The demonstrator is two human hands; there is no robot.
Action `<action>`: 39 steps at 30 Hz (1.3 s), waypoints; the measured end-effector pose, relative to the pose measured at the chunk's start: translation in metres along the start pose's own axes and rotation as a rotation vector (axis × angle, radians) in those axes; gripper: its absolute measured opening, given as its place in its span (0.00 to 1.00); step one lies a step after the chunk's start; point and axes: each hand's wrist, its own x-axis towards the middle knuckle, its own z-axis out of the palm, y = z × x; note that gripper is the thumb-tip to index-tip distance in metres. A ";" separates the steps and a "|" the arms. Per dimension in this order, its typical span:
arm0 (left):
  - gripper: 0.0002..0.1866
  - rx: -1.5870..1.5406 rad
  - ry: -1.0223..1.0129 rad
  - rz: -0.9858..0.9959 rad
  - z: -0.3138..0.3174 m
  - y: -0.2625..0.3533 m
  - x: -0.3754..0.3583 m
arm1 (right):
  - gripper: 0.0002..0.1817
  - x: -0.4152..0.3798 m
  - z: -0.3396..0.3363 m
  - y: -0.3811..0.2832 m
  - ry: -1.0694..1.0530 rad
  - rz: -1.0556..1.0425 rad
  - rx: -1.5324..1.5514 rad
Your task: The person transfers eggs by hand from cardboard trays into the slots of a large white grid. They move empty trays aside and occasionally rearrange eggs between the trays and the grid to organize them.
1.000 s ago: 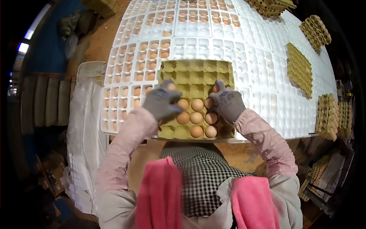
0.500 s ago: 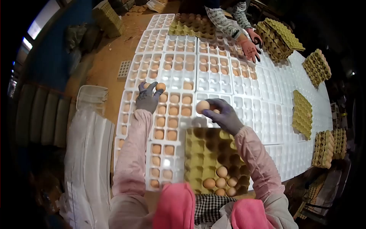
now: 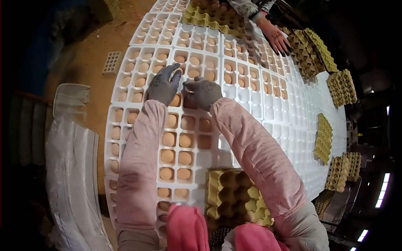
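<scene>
My left hand (image 3: 164, 85), in a grey-purple glove, is over the white egg tray (image 3: 169, 50), its fingers curled beside a brown egg (image 3: 179, 70) at the fingertips. Close to its right, my right hand (image 3: 204, 92) reaches down over the same group of cells with bent fingers. What lies beneath those fingers is hidden. Brown eggs (image 3: 186, 140) sit one to a cell in the columns nearer me. In front of my body lies a yellow-green pulp egg flat (image 3: 213, 188), partly covered by my right sleeve, with an egg (image 3: 249, 216) showing near its lower edge.
A co-worker's gloved hand (image 3: 276, 37) reaches over trays at the far side, beside another pulp flat (image 3: 209, 19). Stacked pulp flats (image 3: 307, 52) and a single flat (image 3: 323, 139) rest on the right. Plastic-wrapped white material (image 3: 73, 180) stands at the left.
Both hands have moved forward, and the right hand has swung left to beside the left. The egg seen in my right fingers is now out of sight. The view has shifted too.
</scene>
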 end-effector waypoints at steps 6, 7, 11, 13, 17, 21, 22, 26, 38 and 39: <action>0.21 0.589 -0.092 0.400 0.032 -0.027 -0.015 | 0.24 0.003 0.060 0.064 0.493 -0.091 -0.291; 0.21 0.564 -0.069 0.425 0.031 -0.032 -0.013 | 0.25 -0.006 0.050 0.070 0.337 -0.127 -0.166; 0.19 0.441 -0.061 0.460 0.031 -0.041 -0.022 | 0.24 -0.109 -0.031 0.054 0.256 -0.199 0.325; 0.16 0.178 -0.145 0.393 0.012 0.012 -0.036 | 0.19 -0.192 -0.075 0.047 0.187 -0.081 0.539; 0.08 -0.179 -0.637 0.239 -0.044 0.135 -0.151 | 0.07 -0.350 -0.095 0.068 0.068 0.039 0.531; 0.11 -0.147 -1.049 0.490 -0.056 0.194 -0.274 | 0.11 -0.444 -0.068 0.046 -0.063 -0.107 0.619; 0.13 -0.119 -1.048 0.444 -0.054 0.209 -0.302 | 0.14 -0.449 -0.066 0.033 -0.127 -0.193 0.436; 0.26 0.292 -0.761 0.664 -0.044 0.228 -0.371 | 0.19 -0.455 -0.040 0.045 -0.097 -0.273 0.383; 0.17 -0.899 -0.069 -0.419 -0.044 0.274 -0.409 | 0.17 -0.522 -0.032 0.061 -0.001 -0.212 0.263; 0.14 -0.575 -0.340 -0.306 -0.042 0.269 -0.398 | 0.18 -0.519 -0.035 0.066 -0.002 -0.196 0.351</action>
